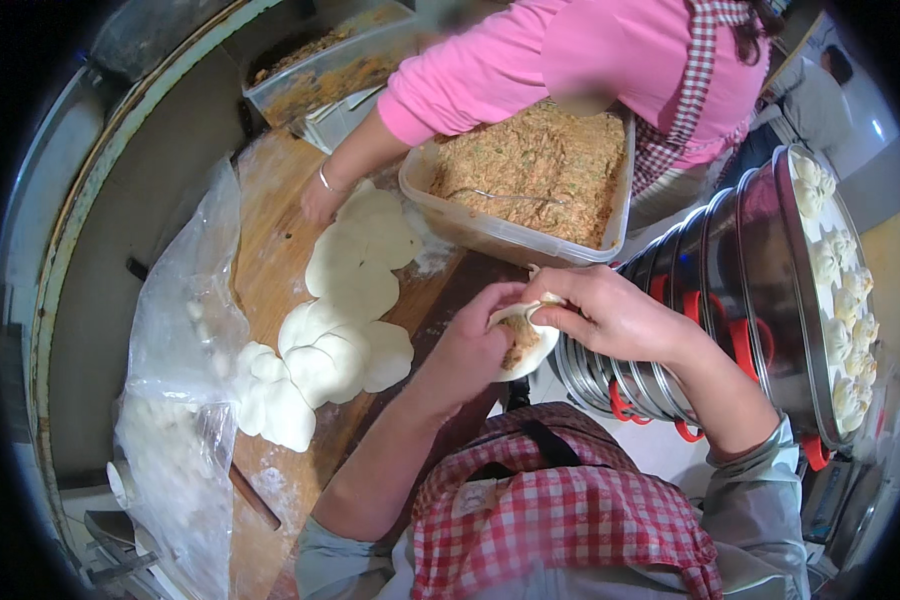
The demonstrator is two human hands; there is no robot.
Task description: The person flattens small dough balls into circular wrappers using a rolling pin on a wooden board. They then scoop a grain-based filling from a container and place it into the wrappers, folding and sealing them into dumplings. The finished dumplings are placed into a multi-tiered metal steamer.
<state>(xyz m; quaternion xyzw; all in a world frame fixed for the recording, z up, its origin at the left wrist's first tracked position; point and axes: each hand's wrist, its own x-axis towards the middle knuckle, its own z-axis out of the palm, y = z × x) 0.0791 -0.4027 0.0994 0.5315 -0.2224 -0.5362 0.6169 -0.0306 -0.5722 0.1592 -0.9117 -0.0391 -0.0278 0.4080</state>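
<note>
My left hand cradles a partly closed dough bun with brown minced filling showing inside. At its upper edge, my right hand pinches the dough between thumb and fingers. Flat round dough wrappers lie overlapping on the floured wooden table to the left. Beyond my hands stands a plastic tub of minced filling, with a thin metal utensil lying in it. To the right, several pleated buns sit on the top tier of stacked metal steamers.
A co-worker's hand touches the table near the far wrappers. Clear plastic sheeting covers dough pieces at left, beside a wooden rolling pin. Another filling tub stands at the back. Red handles stick out from the steamers.
</note>
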